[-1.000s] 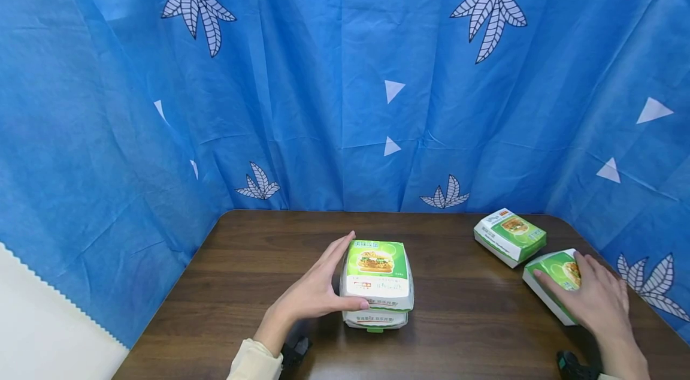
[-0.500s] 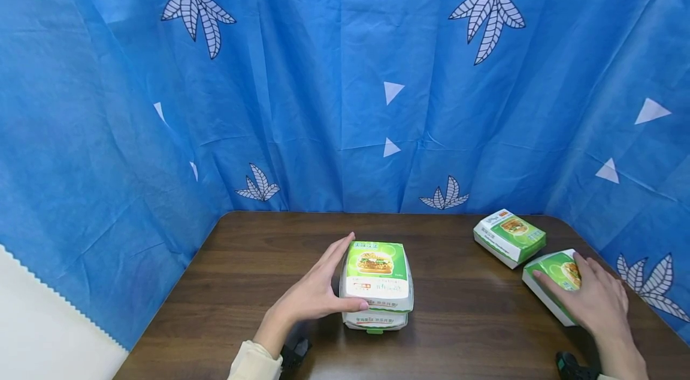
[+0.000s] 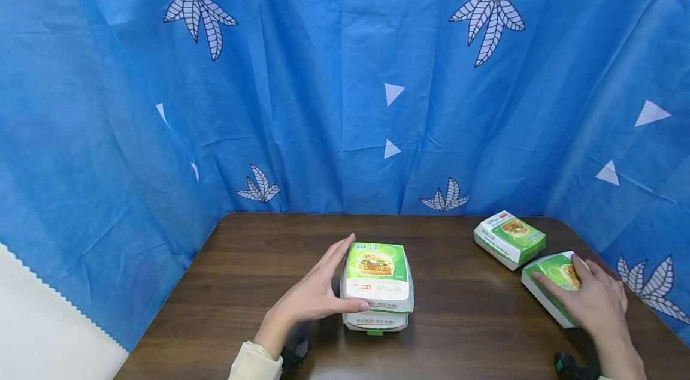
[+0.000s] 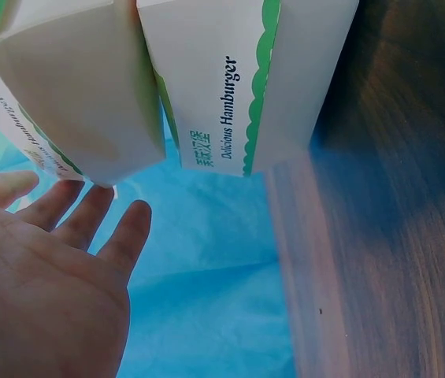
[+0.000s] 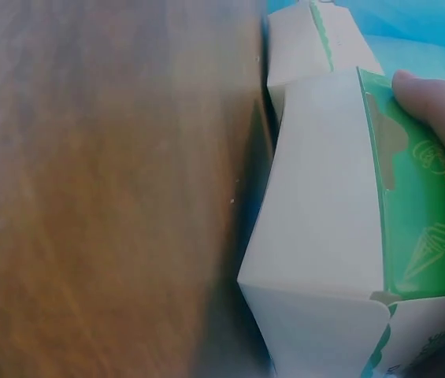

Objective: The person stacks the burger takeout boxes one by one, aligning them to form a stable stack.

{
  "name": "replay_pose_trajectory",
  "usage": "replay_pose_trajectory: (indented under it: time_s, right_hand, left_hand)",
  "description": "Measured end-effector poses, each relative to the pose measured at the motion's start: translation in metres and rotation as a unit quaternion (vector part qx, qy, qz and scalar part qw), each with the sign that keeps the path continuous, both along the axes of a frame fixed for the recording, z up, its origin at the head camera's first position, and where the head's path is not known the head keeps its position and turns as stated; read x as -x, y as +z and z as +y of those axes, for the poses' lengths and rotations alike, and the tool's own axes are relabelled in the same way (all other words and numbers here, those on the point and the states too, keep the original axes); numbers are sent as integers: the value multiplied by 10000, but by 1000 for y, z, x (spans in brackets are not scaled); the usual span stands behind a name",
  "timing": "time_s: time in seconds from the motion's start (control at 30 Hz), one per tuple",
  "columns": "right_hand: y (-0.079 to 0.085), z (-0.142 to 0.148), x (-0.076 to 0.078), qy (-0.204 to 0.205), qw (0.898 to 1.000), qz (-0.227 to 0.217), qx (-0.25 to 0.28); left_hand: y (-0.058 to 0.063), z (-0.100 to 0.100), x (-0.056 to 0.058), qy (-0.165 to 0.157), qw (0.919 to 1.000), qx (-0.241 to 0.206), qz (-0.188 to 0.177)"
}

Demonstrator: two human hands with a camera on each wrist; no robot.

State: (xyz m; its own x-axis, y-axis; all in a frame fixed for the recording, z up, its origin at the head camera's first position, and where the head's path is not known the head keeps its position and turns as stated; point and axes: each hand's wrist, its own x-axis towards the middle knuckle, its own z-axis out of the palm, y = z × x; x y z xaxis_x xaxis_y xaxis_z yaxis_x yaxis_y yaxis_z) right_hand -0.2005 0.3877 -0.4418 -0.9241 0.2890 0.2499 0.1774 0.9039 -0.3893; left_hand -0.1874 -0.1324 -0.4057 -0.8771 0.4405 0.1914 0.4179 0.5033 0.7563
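Two burger boxes stand stacked near the table's middle. The upper burger box (image 3: pixel 375 272) has a green lid with a burger picture; the lower burger box (image 3: pixel 375 321) shows only its front. My left hand (image 3: pixel 309 291) holds the upper box at its left side, thumb on the front face and fingertips at the far left corner. In the left wrist view the little finger (image 4: pixel 131 228) is off the box. At the table's right, my right hand (image 3: pixel 595 296) grips another burger box (image 3: pixel 555 269) from above, thumb along its left side (image 5: pixel 419 181). The far fingertips are hidden.
Just behind the right-hand box lies one more burger box (image 3: pixel 510 239), close to the back edge. The brown wooden table (image 3: pixel 458 332) ends at a blue curtain (image 3: pixel 323 98) behind and at both sides. A white cloth (image 3: pixel 48 326) hangs at the left.
Hands and boxes keep their places. The whole head view has shifted down very slightly.
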Motion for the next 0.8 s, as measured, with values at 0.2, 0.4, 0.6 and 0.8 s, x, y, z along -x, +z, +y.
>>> replay_pose_trajectory:
  time_s: [0.2,0.4,0.6,0.8]
  right_hand:
    - [5,-3,0,55,10000,-1,-37]
    - [12,-8,-1,166,9997,185,-70]
    - [21,-15,0,292,9987,401,-84]
    - [27,-20,0,381,9976,571,-103]
  left_hand:
    - [-1,-1,0,-1,10000,2,16]
    - [-1,-1,0,8,10000,7,31]
    - [0,0,-1,25,10000,10,-29]
    - [2,0,-1,51,10000,81,-29]
